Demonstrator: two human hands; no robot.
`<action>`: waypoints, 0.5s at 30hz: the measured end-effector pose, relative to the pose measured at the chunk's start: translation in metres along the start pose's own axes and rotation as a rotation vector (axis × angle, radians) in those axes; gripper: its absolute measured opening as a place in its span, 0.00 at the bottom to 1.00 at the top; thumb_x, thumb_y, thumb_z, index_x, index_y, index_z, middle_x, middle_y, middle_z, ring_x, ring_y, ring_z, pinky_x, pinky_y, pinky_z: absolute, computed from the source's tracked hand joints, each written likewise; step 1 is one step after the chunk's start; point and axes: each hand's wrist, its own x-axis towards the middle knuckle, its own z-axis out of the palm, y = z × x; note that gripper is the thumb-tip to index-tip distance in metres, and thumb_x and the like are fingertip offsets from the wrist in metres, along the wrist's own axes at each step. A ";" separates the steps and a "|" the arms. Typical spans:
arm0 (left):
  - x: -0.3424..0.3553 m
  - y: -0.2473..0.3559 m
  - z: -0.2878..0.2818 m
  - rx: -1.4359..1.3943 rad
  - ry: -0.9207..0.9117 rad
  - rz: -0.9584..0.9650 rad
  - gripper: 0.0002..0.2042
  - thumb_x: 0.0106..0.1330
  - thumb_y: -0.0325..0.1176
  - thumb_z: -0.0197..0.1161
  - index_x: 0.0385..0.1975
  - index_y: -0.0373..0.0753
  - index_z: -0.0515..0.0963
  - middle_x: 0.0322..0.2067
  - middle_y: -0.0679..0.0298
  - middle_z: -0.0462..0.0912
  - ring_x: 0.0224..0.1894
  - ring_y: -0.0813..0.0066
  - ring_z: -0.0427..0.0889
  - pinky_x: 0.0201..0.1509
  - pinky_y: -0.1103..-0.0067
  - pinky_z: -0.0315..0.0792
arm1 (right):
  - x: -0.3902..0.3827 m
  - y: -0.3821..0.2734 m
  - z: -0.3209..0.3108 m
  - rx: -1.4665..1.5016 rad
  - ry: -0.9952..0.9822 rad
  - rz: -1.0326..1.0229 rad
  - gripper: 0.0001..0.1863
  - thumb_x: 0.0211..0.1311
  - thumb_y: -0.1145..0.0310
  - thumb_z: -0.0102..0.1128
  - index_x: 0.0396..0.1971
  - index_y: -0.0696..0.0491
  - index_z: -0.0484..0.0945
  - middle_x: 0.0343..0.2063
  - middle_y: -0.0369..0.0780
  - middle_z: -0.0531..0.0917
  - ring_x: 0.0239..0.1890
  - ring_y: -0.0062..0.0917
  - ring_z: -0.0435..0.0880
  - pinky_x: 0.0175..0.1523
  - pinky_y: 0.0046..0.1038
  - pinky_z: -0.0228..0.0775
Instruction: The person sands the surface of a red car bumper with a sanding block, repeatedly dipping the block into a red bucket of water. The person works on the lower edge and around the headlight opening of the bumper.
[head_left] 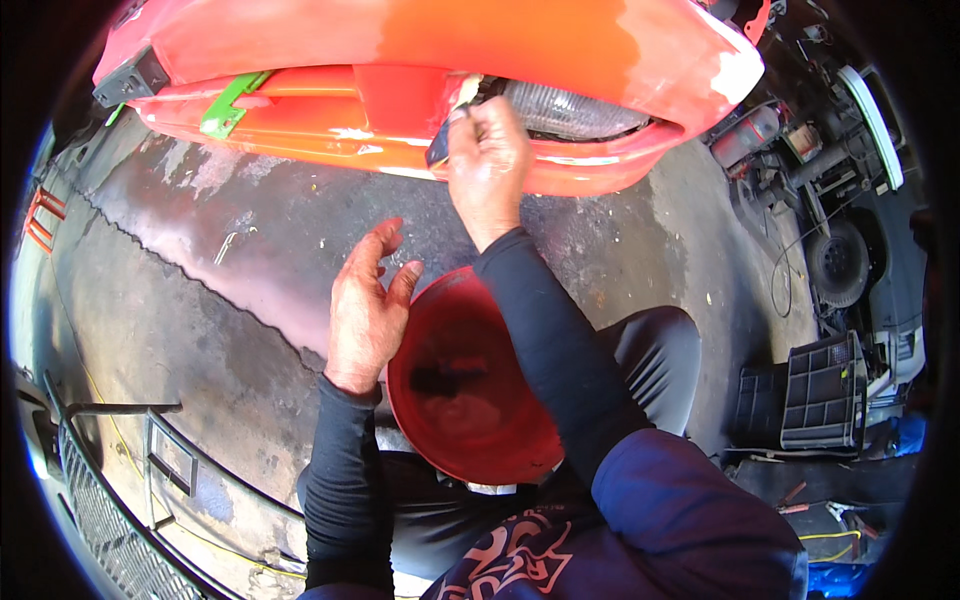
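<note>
My right hand (pixel 488 160) is closed on a dark flat piece (pixel 438 148), pressed against the orange-red car bumper (pixel 330 110) beside the headlight (pixel 570 110). What the piece is I cannot make out. A pale patch shows on the bodywork just beyond my fingers. Lower down and to the left, my left hand (pixel 368 305) hangs in the air with its fingers apart, holding nothing. Below my arms, between my knees, is a round red basin (pixel 430 420) with a dark patch inside. The hood (pixel 500 40) curves over the headlight.
Green tape (pixel 235 105) sticks to the bumper's left part. A metal mesh frame (pixel 125 520) stands lower left, and a red stool (pixel 42 220) far left. On the right are a black crate (pixel 822 395), a wheel (pixel 838 265) and a red cylinder (pixel 745 135).
</note>
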 end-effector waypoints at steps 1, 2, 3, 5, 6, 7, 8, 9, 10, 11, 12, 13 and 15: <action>0.000 0.000 0.000 0.017 -0.023 -0.034 0.24 0.65 0.25 0.69 0.62 0.39 0.76 0.52 0.51 0.85 0.55 0.59 0.85 0.55 0.68 0.78 | 0.001 0.001 0.000 -0.091 -0.046 0.066 0.05 0.65 0.80 0.63 0.30 0.61 0.76 0.24 0.35 0.82 0.26 0.13 0.75 0.33 0.23 0.70; 0.000 0.000 0.000 0.004 -0.015 0.005 0.24 0.65 0.25 0.69 0.62 0.39 0.76 0.52 0.51 0.85 0.55 0.59 0.85 0.55 0.68 0.79 | 0.001 0.001 0.000 -0.083 -0.089 0.129 0.05 0.65 0.80 0.63 0.30 0.60 0.76 0.23 0.35 0.81 0.26 0.12 0.75 0.33 0.22 0.70; 0.000 0.000 0.000 0.003 -0.015 0.000 0.24 0.65 0.25 0.69 0.62 0.39 0.76 0.52 0.51 0.85 0.55 0.59 0.85 0.55 0.68 0.79 | 0.001 0.002 0.000 0.015 -0.029 0.048 0.05 0.65 0.80 0.63 0.29 0.60 0.75 0.23 0.35 0.81 0.26 0.12 0.75 0.32 0.22 0.70; -0.002 0.000 -0.001 0.013 -0.008 -0.002 0.24 0.65 0.25 0.69 0.62 0.39 0.76 0.52 0.51 0.85 0.55 0.59 0.85 0.55 0.68 0.79 | 0.000 0.002 0.000 0.209 0.080 -0.074 0.07 0.65 0.81 0.63 0.29 0.59 0.74 0.23 0.35 0.80 0.27 0.11 0.75 0.32 0.21 0.69; -0.003 0.000 -0.001 0.026 -0.014 0.004 0.24 0.65 0.25 0.69 0.62 0.39 0.76 0.52 0.51 0.85 0.55 0.59 0.85 0.55 0.68 0.79 | -0.001 0.002 0.000 0.130 0.079 -0.084 0.07 0.66 0.80 0.63 0.28 0.59 0.74 0.22 0.34 0.80 0.26 0.10 0.74 0.31 0.20 0.69; -0.004 0.001 -0.001 0.039 -0.013 0.009 0.24 0.65 0.25 0.69 0.62 0.39 0.76 0.52 0.51 0.84 0.56 0.59 0.85 0.55 0.68 0.79 | -0.002 0.002 0.001 0.086 0.034 0.015 0.07 0.66 0.80 0.62 0.28 0.59 0.74 0.22 0.34 0.79 0.26 0.10 0.73 0.30 0.21 0.68; -0.004 0.001 -0.001 0.023 -0.010 0.009 0.24 0.65 0.25 0.69 0.62 0.39 0.76 0.52 0.51 0.84 0.56 0.59 0.85 0.55 0.68 0.79 | -0.003 0.002 0.002 0.058 -0.016 0.076 0.07 0.66 0.80 0.62 0.28 0.59 0.75 0.22 0.33 0.79 0.25 0.10 0.72 0.29 0.21 0.68; -0.004 0.001 0.000 0.011 -0.021 -0.007 0.24 0.65 0.25 0.69 0.62 0.39 0.76 0.52 0.51 0.84 0.56 0.59 0.85 0.55 0.68 0.79 | -0.004 0.003 0.002 0.012 -0.073 0.179 0.07 0.66 0.80 0.62 0.28 0.59 0.75 0.21 0.33 0.78 0.24 0.10 0.72 0.29 0.21 0.67; -0.005 0.002 0.001 -0.002 -0.033 -0.020 0.24 0.65 0.25 0.70 0.62 0.39 0.76 0.53 0.51 0.84 0.56 0.59 0.85 0.55 0.68 0.79 | -0.004 0.004 0.003 -0.025 -0.085 0.191 0.07 0.67 0.79 0.62 0.28 0.59 0.75 0.20 0.31 0.77 0.23 0.10 0.70 0.28 0.21 0.66; -0.005 0.002 0.001 -0.004 -0.028 -0.007 0.24 0.65 0.25 0.69 0.62 0.39 0.76 0.53 0.51 0.84 0.56 0.59 0.85 0.55 0.68 0.79 | -0.004 0.005 0.004 0.053 -0.025 0.112 0.08 0.67 0.79 0.62 0.28 0.59 0.74 0.20 0.31 0.77 0.23 0.11 0.70 0.27 0.22 0.66; -0.006 0.002 0.002 -0.006 -0.024 0.005 0.24 0.65 0.25 0.69 0.62 0.39 0.76 0.53 0.51 0.84 0.56 0.59 0.85 0.55 0.68 0.79 | -0.005 0.005 0.005 0.127 0.026 0.065 0.08 0.67 0.79 0.62 0.27 0.59 0.73 0.20 0.32 0.77 0.23 0.11 0.70 0.27 0.22 0.66; -0.006 0.003 0.002 -0.012 -0.003 0.048 0.24 0.65 0.25 0.69 0.62 0.39 0.76 0.53 0.51 0.84 0.56 0.59 0.85 0.55 0.68 0.79 | -0.005 0.005 0.005 0.224 0.095 -0.005 0.09 0.67 0.78 0.63 0.27 0.59 0.73 0.20 0.32 0.76 0.23 0.11 0.70 0.27 0.23 0.66; -0.005 0.003 0.003 0.005 -0.015 0.028 0.24 0.65 0.25 0.69 0.62 0.39 0.76 0.53 0.51 0.84 0.55 0.59 0.85 0.55 0.68 0.79 | -0.005 0.005 0.003 0.009 0.028 -0.050 0.09 0.67 0.78 0.63 0.27 0.58 0.73 0.20 0.32 0.77 0.24 0.12 0.71 0.28 0.23 0.66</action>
